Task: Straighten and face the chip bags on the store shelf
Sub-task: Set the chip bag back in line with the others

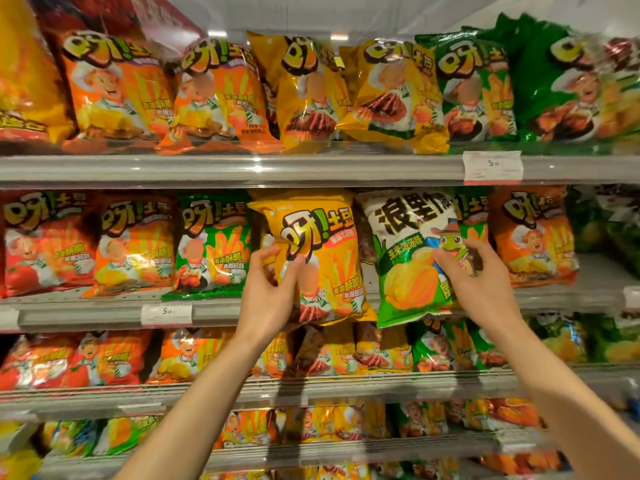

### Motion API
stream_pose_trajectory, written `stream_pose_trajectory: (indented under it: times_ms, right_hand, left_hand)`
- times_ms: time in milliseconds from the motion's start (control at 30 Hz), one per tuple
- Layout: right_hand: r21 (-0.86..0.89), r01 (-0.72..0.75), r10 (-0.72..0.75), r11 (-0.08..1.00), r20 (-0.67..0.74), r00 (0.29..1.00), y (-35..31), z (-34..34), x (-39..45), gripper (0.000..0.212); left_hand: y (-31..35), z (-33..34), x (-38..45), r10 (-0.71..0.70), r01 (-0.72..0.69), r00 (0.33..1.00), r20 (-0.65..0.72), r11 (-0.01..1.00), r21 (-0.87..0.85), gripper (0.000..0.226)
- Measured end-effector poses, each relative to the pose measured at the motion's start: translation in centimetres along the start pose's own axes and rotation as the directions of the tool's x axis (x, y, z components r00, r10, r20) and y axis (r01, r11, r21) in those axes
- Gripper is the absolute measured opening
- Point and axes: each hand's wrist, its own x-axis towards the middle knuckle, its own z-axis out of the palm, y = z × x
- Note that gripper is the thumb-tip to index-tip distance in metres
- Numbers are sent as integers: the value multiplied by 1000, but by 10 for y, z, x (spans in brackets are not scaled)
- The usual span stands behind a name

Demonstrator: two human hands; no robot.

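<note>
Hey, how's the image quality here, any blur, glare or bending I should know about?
Head view: the centre is sharp, with the left hand on the yellow bag and the right hand on the green-and-white bag; the edges smear, worst at the top-right green bags; glare streaks the shelf rail; wide-angle distortion bows the shelves.

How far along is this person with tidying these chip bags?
Midway, it seems. The top shelf row mostly faces front, though some bags lean. In hand: the left hand holds a yellow bag and the right hand a green-and-white bag, both tilted and hanging past the shelf edge. Left: seating these two, then the jumbled lower rows.
</note>
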Motion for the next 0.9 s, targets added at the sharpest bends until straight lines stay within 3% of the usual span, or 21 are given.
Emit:
stream_pose_trajectory:
  times_ms: [233,500,633,800,900]
  right_hand:
    - [34,-46,50,998,-136,989,20,-31,-14,52]
    - [13,-110,111,994,-145,983,31,-40,-21,58]
    - [33,-130,133,991,-142,981,33,-36,-22,57]
    - [46,-138,143,989,-136,980,33,-33,-21,55]
    - [59,-140,147,988,-136,980,36,-32,-18,55]
  left_hand:
    - [11,61,27,37,-39,999,38,998,43,49]
    - [25,116,57,10,-16,996,92,997,69,57]
    - [16,135,57,82,-95,994,74,976,195,56]
    - [15,138,61,-36,-32,976,216,953,302,59]
    - [15,130,49,104,-153,970,219,963,223,61]
